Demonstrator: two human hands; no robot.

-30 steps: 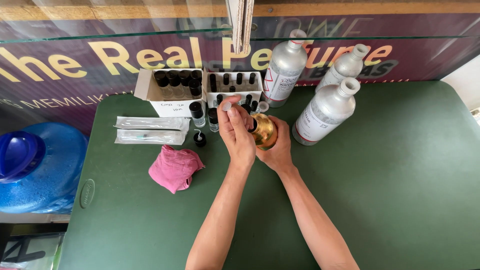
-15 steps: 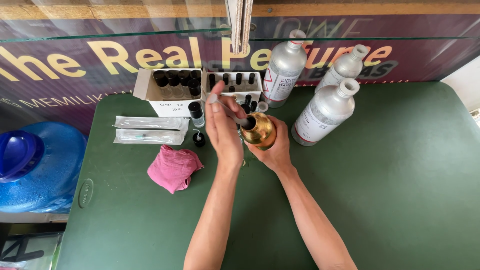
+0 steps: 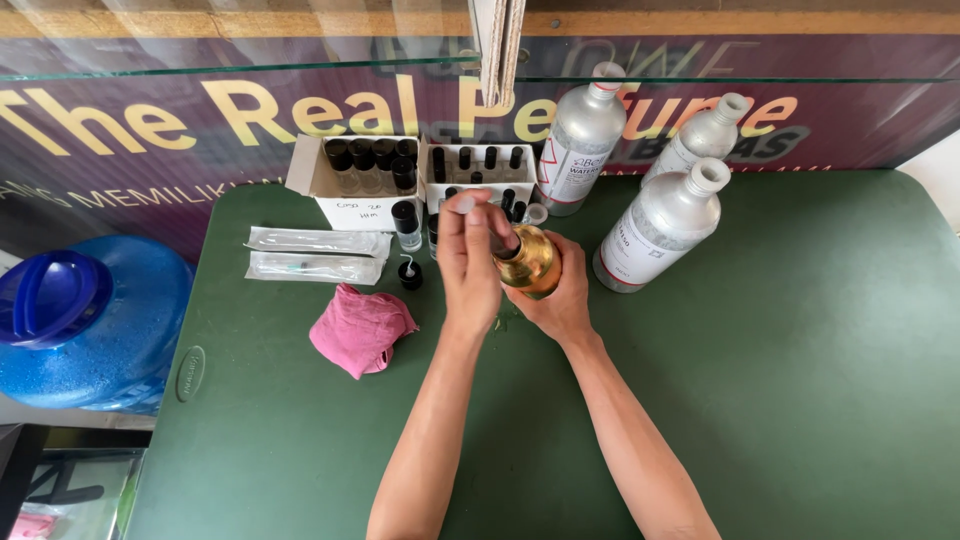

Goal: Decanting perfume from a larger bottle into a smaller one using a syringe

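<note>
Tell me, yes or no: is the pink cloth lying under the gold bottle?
No: the pink cloth lies bunched on the green table apart from the gold bottle, which the right hand holds.

Left hand [image 3: 470, 262] back over gold bottle [image 3: 530, 265].

Two white cardboard boxes [image 3: 365, 190] at table's back edge — purple banner [image 3: 200, 130] w/ yellow lettering behind.

On the worktop [image 3: 750, 400], two boxes [image 3: 350, 185] of vials stand behind the hands [image 3: 470, 265], three bottles [image 3: 660, 225] to their right, a cloth [image 3: 362, 328] and syringe packets [image 3: 315, 255] left.
</note>
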